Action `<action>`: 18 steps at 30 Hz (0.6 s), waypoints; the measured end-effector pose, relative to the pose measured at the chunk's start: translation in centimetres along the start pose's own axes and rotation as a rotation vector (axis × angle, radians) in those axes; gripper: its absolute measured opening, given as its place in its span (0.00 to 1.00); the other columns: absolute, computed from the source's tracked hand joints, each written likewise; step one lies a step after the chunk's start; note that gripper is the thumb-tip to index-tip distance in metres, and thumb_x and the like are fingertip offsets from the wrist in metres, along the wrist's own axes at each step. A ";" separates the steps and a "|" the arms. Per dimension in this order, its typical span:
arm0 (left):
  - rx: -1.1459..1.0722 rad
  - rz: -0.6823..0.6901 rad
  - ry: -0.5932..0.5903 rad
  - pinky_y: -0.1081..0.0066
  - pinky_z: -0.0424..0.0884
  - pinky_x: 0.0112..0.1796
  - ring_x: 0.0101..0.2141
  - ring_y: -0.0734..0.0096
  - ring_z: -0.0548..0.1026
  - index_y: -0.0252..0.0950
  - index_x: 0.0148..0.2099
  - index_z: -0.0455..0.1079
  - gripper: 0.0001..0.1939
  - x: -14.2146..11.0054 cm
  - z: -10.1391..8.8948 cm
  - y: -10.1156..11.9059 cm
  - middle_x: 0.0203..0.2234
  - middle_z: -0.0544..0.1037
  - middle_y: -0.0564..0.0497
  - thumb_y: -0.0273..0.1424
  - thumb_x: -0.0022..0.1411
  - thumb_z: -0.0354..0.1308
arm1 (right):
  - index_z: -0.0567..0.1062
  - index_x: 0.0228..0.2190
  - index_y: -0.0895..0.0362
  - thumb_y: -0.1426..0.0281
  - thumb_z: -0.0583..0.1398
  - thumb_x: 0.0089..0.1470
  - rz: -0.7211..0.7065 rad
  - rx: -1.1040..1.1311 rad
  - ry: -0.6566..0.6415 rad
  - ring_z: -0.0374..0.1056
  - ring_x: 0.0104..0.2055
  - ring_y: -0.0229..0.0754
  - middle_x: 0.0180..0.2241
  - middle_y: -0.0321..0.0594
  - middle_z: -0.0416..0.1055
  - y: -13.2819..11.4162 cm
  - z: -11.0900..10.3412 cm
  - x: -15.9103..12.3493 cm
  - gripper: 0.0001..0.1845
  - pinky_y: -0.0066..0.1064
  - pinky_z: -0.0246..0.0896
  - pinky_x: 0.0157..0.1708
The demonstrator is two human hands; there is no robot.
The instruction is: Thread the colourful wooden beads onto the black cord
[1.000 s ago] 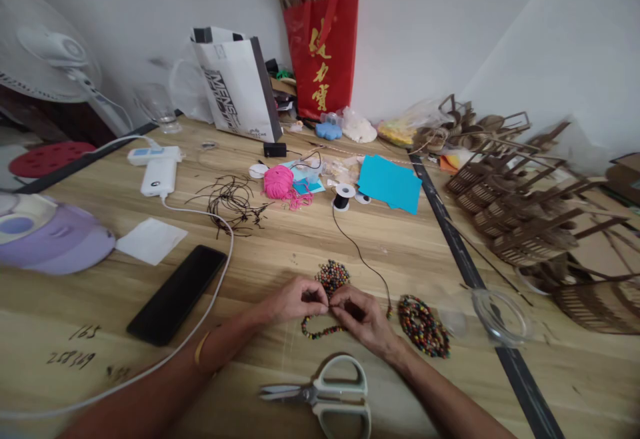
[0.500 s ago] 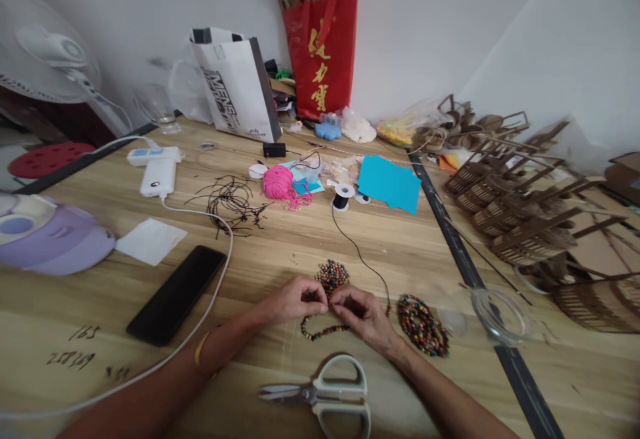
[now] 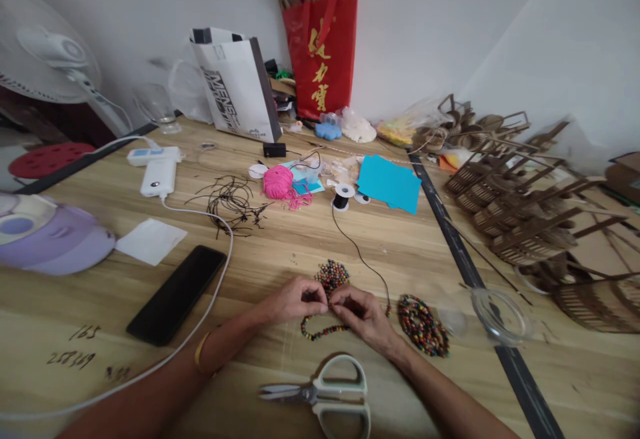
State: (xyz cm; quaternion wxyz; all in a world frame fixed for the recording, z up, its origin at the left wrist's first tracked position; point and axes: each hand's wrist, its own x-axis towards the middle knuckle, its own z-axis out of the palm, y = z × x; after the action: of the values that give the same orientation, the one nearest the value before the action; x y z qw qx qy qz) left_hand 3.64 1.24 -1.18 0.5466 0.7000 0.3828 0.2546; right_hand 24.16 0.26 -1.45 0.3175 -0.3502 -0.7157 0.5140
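Note:
My left hand (image 3: 299, 297) is closed in a pinch at the near side of a small pile of multicoloured beads (image 3: 333, 275). A beaded cord (image 3: 320, 336) curves from beneath its fingers toward my right hand (image 3: 364, 315). That hand pinches too, its fingertips almost meeting the left ones; whatever is between them is too small to make out. Thin black cord (image 3: 361, 252) runs from a spool (image 3: 342, 197) down to a few beads beside my right hand. Close in front of me lie scissors (image 3: 320, 392) with pale handles, blades pointing left.
To the right lie a coiled bead strand (image 3: 423, 325) and a clear round container (image 3: 501, 317). Brown woven baskets (image 3: 530, 232) crowd the far right. A phone (image 3: 176, 295), white cable and black cord pieces (image 3: 233, 205) are at left; pink yarn (image 3: 279, 183) and blue sheets (image 3: 390, 183) lie farther back.

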 end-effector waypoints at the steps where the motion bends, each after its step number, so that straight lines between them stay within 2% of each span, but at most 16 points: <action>1: 0.002 0.000 0.000 0.79 0.61 0.26 0.24 0.77 0.66 0.30 0.30 0.73 0.07 0.0 0.0 0.0 0.21 0.73 0.54 0.30 0.54 0.59 | 0.73 0.33 0.57 0.63 0.57 0.57 -0.003 -0.001 -0.001 0.65 0.31 0.38 0.30 0.39 0.69 0.0 0.0 0.0 0.10 0.27 0.63 0.32; 11: -0.006 0.002 -0.011 0.79 0.61 0.27 0.24 0.77 0.66 0.30 0.31 0.73 0.08 0.0 0.0 -0.2 0.22 0.73 0.54 0.31 0.55 0.59 | 0.73 0.32 0.57 0.65 0.58 0.57 -0.032 -0.014 -0.003 0.65 0.32 0.38 0.30 0.40 0.69 0.2 0.0 0.1 0.09 0.28 0.62 0.33; 18: -0.005 0.009 -0.007 0.78 0.60 0.27 0.25 0.77 0.65 0.30 0.31 0.73 0.07 0.1 0.0 -0.2 0.21 0.72 0.54 0.30 0.54 0.59 | 0.72 0.32 0.57 0.63 0.59 0.56 0.029 0.036 -0.011 0.64 0.29 0.37 0.28 0.37 0.69 0.4 0.2 0.0 0.10 0.27 0.61 0.29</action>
State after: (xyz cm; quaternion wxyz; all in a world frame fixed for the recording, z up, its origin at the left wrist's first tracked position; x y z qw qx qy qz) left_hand 3.62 1.32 -1.39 0.5485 0.7011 0.3772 0.2554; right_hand 24.10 0.22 -1.91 0.3123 -0.3520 -0.7030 0.5332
